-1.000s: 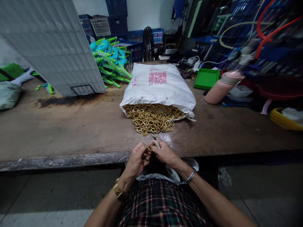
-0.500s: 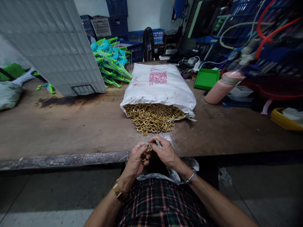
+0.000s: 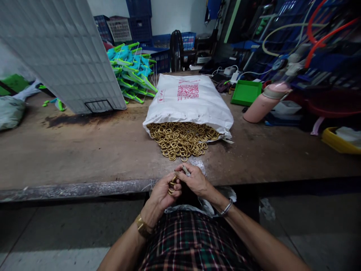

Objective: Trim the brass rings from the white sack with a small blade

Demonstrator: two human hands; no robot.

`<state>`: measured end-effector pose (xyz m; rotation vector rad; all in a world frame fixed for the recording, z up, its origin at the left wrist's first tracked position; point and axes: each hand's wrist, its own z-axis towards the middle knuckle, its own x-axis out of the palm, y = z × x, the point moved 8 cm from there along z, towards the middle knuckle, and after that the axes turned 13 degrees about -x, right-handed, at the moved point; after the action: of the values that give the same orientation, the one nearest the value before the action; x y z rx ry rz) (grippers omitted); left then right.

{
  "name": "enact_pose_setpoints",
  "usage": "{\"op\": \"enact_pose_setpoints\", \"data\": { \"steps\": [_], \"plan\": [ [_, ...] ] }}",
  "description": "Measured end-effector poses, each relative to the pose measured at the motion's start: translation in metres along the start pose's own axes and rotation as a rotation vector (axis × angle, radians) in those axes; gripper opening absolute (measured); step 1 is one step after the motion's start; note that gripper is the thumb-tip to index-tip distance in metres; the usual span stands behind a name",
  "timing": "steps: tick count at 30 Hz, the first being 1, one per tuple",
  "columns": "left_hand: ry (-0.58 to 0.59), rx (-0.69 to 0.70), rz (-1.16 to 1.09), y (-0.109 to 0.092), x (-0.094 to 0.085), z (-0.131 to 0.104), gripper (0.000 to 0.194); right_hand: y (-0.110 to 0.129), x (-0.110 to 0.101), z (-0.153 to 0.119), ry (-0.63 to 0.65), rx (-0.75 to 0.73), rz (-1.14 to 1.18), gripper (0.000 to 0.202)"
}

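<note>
Several gold rings (image 3: 171,187) are held in the curled fingers of my left hand (image 3: 164,192), just off the table's front edge. My right hand (image 3: 195,182) is closed on a small metal tool (image 3: 186,170), too small to identify, and its fingertips meet those of my left hand at the rings. Beyond my hands a heap of gold rings (image 3: 180,141) spills from the open mouth of a white sack (image 3: 194,101) with red print. One loose ring (image 3: 184,159) lies at the heap's front.
A grey ribbed panel (image 3: 70,56) stands at the left, beside a pile of green and blue plastic parts (image 3: 132,71). To the right are a green tray (image 3: 246,92), a pink bottle (image 3: 262,105) and a yellow basin (image 3: 338,141). The wooden table (image 3: 84,158) ends just before my body.
The ring between my fingertips has shifted down into my left hand's fingers. My right hand's fingertips have moved slightly left, and the tool has tilted. The view has shifted slightly.
</note>
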<state>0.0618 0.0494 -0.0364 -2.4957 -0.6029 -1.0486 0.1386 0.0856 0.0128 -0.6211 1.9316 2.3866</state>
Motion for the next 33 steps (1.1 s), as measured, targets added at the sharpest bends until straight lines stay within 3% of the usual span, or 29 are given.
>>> {"op": "enact_pose_setpoints", "data": {
  "steps": [8,19,23,27,30,33],
  "plan": [
    [-0.001,-0.189,-0.079,0.018,0.009,-0.003,0.014,-0.007,-0.006,0.001,-0.081,0.040,0.031,0.017],
    [-0.059,-0.175,-0.126,0.018,0.002,-0.002,0.022,-0.006,0.003,-0.006,0.046,-0.026,-0.027,0.017],
    [-0.041,-0.175,-0.084,0.020,0.003,-0.003,0.020,-0.007,0.002,-0.004,0.021,-0.024,-0.065,0.022],
    [-0.007,-0.131,-0.085,0.014,0.006,-0.006,0.016,-0.001,-0.013,-0.004,-0.068,-0.116,-0.326,0.021],
    [0.008,-0.086,-0.089,0.008,0.008,-0.007,0.017,0.007,-0.008,-0.008,0.056,-0.256,-0.514,0.014],
    [-0.032,-0.046,-0.089,0.004,0.004,-0.006,0.020,0.007,0.004,-0.016,0.246,-0.273,-0.621,0.021]
  ]
}}
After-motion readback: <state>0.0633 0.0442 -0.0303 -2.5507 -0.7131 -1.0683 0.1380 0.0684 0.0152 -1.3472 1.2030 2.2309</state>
